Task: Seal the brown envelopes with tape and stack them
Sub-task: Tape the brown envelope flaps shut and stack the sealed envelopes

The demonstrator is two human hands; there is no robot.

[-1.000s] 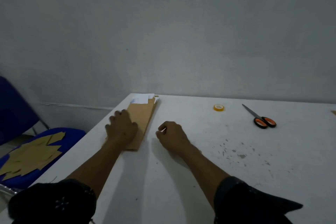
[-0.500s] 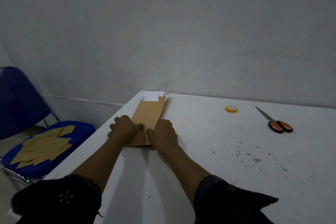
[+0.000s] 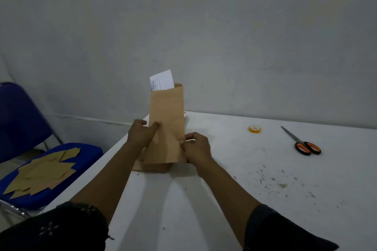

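The left hand (image 3: 140, 134) is pinching the left edge of the upright envelope (image 3: 166, 122), the right hand (image 3: 196, 146) is pinching its right edge; its long axis is running up from both grips, open mouth topmost, above the pile (image 3: 151, 167) on the surface (image 3: 244, 189). The tape (image 3: 254, 129) is lying well right, nearer the right hand.

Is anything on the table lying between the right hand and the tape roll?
Nothing visible: bare white table lies between the right hand, which grips the upright brown paper envelope, and the small yellow tape roll. The orange-handled scissors lie beyond.
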